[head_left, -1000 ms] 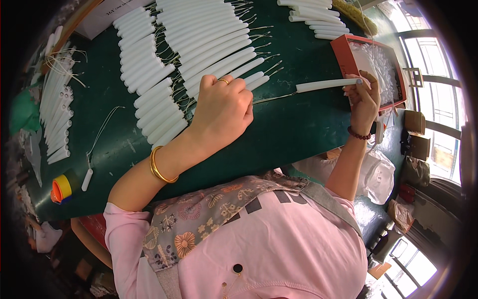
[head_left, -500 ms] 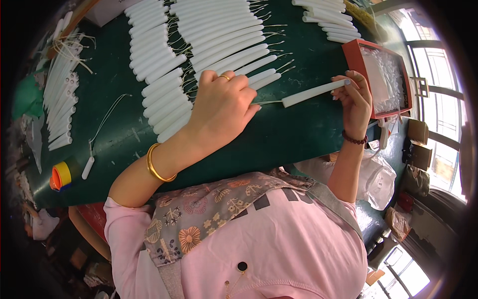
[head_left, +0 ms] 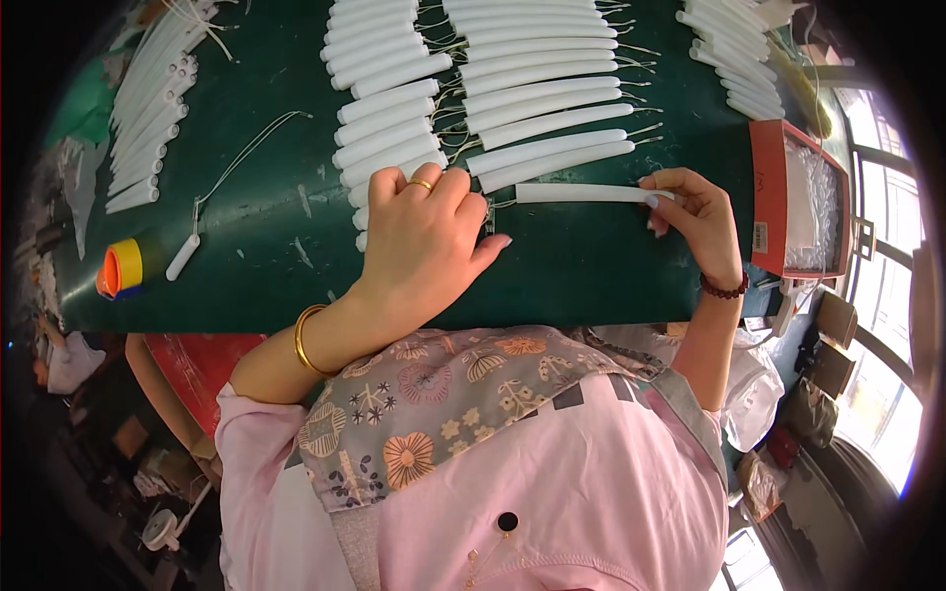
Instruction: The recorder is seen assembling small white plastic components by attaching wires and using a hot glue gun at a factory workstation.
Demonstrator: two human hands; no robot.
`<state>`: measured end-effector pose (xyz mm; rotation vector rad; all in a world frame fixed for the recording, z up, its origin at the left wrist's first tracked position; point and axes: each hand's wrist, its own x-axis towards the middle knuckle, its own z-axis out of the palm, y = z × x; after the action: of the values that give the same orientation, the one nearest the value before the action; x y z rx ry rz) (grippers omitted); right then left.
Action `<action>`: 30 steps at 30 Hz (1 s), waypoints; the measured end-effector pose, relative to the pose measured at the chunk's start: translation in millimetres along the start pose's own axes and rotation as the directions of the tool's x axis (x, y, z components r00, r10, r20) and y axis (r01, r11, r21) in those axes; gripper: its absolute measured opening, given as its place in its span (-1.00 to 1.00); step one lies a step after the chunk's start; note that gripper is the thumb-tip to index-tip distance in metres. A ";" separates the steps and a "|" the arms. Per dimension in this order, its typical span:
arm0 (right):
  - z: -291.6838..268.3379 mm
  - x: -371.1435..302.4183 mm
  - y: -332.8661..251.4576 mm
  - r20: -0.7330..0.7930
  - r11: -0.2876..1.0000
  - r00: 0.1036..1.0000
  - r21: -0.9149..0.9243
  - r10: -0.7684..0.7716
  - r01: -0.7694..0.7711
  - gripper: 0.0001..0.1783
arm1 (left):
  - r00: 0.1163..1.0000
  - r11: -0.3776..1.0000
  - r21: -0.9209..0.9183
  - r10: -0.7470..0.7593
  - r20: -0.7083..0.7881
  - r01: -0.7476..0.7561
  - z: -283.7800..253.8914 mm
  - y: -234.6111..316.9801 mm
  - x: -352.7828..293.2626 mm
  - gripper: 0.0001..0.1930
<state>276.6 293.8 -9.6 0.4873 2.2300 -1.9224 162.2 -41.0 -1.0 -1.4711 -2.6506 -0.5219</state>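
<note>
My right hand (head_left: 698, 219) pinches the right end of a slim white candle-shaped stick (head_left: 581, 193) between thumb and fingers. The stick lies almost level below a column of similar long white sticks (head_left: 552, 86). A thin pale cord (head_left: 504, 204) comes from its left end and leads toward my left hand (head_left: 424, 231). That hand is palm down over the lower end of a column of shorter white sticks (head_left: 386, 145). Its fingers curl under with the thumb held apart, and whatever they grip is hidden beneath them. Cords link the short and long columns.
A red box (head_left: 774, 197) with clear plastic wrapping stands right of my right hand. A yellow and orange tape roll (head_left: 123, 266) and a small white stick with a looped cord (head_left: 183, 256) lie left on the green table (head_left: 296, 286). More white sticks (head_left: 153, 123) lie far left.
The white stick has come down from a slant to nearly level, below the long column. Both hands stay on their sides of it. The whole view has shifted, showing the table higher.
</note>
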 end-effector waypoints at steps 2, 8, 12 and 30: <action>0.9 -3.3 -6.9 -0.011 0.998 0.999 -0.053 0.039 -0.039 -0.78 | 1.000 0.998 -0.062 0.001 -0.028 -0.003 5.6 0.8 0.3 -0.77; 10.5 -7.1 -11.3 -0.048 0.990 0.997 -0.124 -0.068 0.061 -0.78 | 0.995 0.979 -0.204 -0.004 -0.104 -0.017 14.9 -0.4 -3.8 -0.88; 8.9 -10.6 -11.0 -0.044 0.892 0.986 -0.434 -0.161 0.126 -0.74 | 0.991 0.972 -0.232 0.006 -0.135 -0.037 16.8 -2.6 -4.6 -0.88; 16.7 -1.9 -14.4 0.087 0.543 0.863 -0.744 -0.497 0.388 -0.69 | 0.973 0.953 -0.243 0.134 -0.190 -0.179 17.9 -6.4 -4.8 -0.87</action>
<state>271.9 275.3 1.8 -0.1137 3.1722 -0.8902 161.4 -42.2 -20.6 -1.6027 -2.3798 -0.9636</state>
